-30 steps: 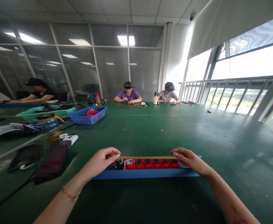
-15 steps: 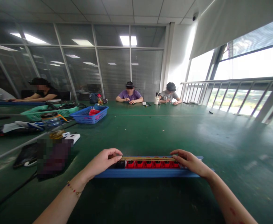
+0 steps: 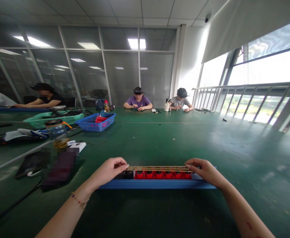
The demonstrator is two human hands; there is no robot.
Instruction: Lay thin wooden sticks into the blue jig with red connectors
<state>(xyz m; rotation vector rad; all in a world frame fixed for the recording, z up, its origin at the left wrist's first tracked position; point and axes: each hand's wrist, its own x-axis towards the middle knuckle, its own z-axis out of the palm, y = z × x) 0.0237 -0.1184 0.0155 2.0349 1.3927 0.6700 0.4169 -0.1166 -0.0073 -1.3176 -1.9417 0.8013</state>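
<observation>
A thin rod point(image 3: 159, 168) lies along the top of red parts point(image 3: 163, 174) seated in a blue tray point(image 3: 157, 185) on the green worktop point(image 3: 159, 138). Left hand point(image 3: 107, 172) fingers pinch its left end, right hand point(image 3: 205, 172) fingers its right. The row looks filled; the rod is not yet let go.

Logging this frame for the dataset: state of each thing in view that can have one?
left hand: pinching the left end of the brass strips
right hand: fingers on the right end of the strips
brass strips: lying level across the red parts
red parts: in a row inside the blue tray
blue tray: flat on the table
blue basket: upright, holds red items
jar: upright, lidded
</observation>
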